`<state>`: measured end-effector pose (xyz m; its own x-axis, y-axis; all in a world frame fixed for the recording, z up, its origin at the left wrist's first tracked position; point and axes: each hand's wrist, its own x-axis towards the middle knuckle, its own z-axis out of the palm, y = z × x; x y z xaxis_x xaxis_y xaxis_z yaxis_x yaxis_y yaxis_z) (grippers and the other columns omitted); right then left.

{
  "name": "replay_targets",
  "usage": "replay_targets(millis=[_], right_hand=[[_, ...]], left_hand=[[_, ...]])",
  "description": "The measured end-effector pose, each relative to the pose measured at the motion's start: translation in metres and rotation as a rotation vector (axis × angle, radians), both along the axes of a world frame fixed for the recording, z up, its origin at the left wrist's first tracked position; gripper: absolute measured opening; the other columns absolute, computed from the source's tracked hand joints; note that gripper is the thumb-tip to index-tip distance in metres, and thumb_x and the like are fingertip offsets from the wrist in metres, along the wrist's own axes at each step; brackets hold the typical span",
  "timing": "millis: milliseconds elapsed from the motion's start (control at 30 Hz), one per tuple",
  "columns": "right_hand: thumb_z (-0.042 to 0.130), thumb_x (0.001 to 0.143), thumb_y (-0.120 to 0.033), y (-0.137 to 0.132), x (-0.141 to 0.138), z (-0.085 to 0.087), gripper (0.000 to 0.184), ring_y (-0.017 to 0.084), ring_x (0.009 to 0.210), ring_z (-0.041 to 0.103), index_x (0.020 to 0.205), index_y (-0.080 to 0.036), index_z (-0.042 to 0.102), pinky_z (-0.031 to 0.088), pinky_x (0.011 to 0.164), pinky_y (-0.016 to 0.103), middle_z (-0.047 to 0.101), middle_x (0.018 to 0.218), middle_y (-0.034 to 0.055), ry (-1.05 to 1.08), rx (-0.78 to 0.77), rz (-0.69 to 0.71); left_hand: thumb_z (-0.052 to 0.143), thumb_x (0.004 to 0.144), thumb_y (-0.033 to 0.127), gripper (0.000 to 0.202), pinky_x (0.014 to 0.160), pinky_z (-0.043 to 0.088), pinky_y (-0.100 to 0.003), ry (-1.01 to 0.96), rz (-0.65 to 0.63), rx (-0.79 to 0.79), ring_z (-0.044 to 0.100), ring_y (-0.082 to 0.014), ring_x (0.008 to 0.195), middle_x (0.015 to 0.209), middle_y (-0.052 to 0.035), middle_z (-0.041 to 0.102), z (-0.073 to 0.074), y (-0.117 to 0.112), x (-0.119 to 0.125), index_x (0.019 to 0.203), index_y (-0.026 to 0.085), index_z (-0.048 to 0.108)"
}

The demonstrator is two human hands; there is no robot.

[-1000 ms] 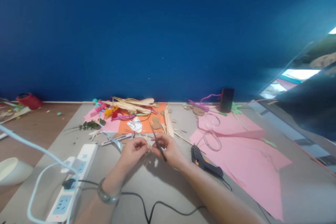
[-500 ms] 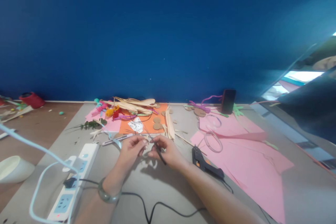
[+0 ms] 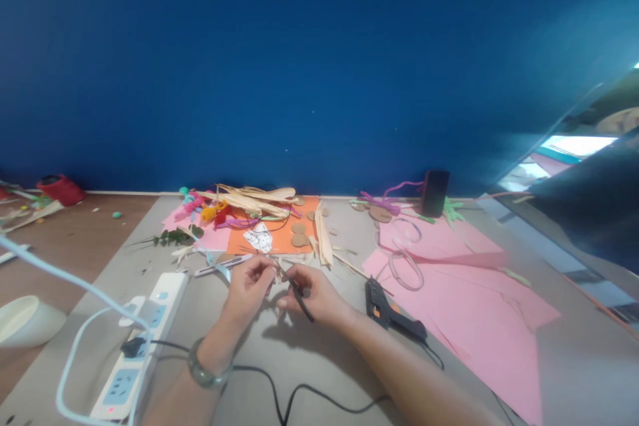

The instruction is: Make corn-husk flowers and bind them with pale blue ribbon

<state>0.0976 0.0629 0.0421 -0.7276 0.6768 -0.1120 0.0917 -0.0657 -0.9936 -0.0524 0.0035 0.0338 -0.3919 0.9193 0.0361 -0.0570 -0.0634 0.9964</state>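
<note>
Near the front of the grey mat (image 3: 269, 366), both hands work close together. My left hand (image 3: 249, 283) is closed in a pinch on a small pale piece (image 3: 276, 274); thin brown strands stick out beyond its fingertips, and the piece's kind is too small to tell. In my right hand (image 3: 315, 289) are slim dark tweezers (image 3: 301, 301), slanting with their tips up and left toward the pinched piece. Whether the tips touch it, I cannot tell. Behind the hands lie an orange sheet (image 3: 284, 243) with a black-and-white patterned scrap (image 3: 258, 237), round brown discs (image 3: 299, 239) and dried husks (image 3: 323, 239).
A black glue gun (image 3: 392, 313) lies right of my hands, beside pink sheets (image 3: 489, 306). At left are a white power strip (image 3: 137, 353), a pale blue cable (image 3: 70, 279) and a white cup (image 3: 32, 323). A phone (image 3: 434, 193) leans against the blue wall (image 3: 319, 66).
My right hand has shifted slightly left, and the tweezers' tips have come closer to the piece in my left hand. The left hand has barely moved.
</note>
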Motion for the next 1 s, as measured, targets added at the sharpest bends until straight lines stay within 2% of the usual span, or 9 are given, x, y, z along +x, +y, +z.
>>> replay_targets(millis=[233, 433, 567, 733, 1000], right_hand=[[0.086, 0.05, -0.041, -0.003, -0.001, -0.002, 0.048, 0.009, 0.053, 0.048, 0.078, -0.017, 0.055, 0.039, 0.054, 0.022, 0.055, 0.059, -0.0055, 0.033, -0.022, -0.02], [0.084, 0.052, -0.044, -0.001, -0.002, -0.006, 0.049, 0.008, 0.053, 0.045, 0.079, -0.017, 0.054, 0.037, 0.05, 0.021, 0.055, 0.062, -0.0048, 0.056, -0.052, -0.018], [0.084, 0.052, -0.044, 0.0, -0.001, -0.006, 0.047, 0.009, 0.055, 0.045, 0.076, -0.017, 0.054, 0.036, 0.051, 0.021, 0.055, 0.063, -0.0044, 0.06, -0.042, -0.028], [0.085, 0.049, -0.042, 0.0, -0.001, -0.004, 0.047, 0.008, 0.053, 0.042, 0.073, -0.018, 0.053, 0.035, 0.051, 0.021, 0.051, 0.059, -0.0063, 0.04, -0.015, -0.024], [0.086, 0.049, -0.04, -0.001, -0.002, -0.009, 0.047, 0.008, 0.051, 0.042, 0.074, -0.017, 0.054, 0.034, 0.05, 0.02, 0.052, 0.057, -0.0063, 0.043, -0.036, -0.016]], left_hand=[[0.063, 0.076, 0.027, 0.015, 0.04, 0.034, -0.017, -0.055, -0.014, -0.005, 0.044, -0.0052, 0.038, 0.051, 0.0051, 0.055, -0.003, -0.001, 0.001, 0.068, 0.016, 0.058], [0.064, 0.078, 0.034, 0.021, 0.041, 0.038, -0.018, -0.101, -0.044, -0.033, 0.048, -0.0071, 0.04, 0.054, 0.0005, 0.061, -0.009, -0.001, -0.001, 0.069, 0.015, 0.06], [0.063, 0.079, 0.036, 0.024, 0.044, 0.042, -0.02, -0.067, -0.063, -0.042, 0.05, -0.009, 0.041, 0.049, 0.0003, 0.06, -0.004, -0.001, -0.003, 0.068, 0.014, 0.064], [0.065, 0.075, 0.036, 0.025, 0.04, 0.038, -0.019, -0.051, -0.025, -0.08, 0.049, -0.008, 0.039, 0.052, 0.0009, 0.061, 0.003, -0.002, -0.001, 0.061, 0.015, 0.059], [0.063, 0.076, 0.033, 0.024, 0.04, 0.037, -0.017, -0.006, 0.009, -0.077, 0.048, -0.0067, 0.038, 0.049, 0.003, 0.058, 0.005, -0.003, 0.002, 0.061, 0.016, 0.056]])
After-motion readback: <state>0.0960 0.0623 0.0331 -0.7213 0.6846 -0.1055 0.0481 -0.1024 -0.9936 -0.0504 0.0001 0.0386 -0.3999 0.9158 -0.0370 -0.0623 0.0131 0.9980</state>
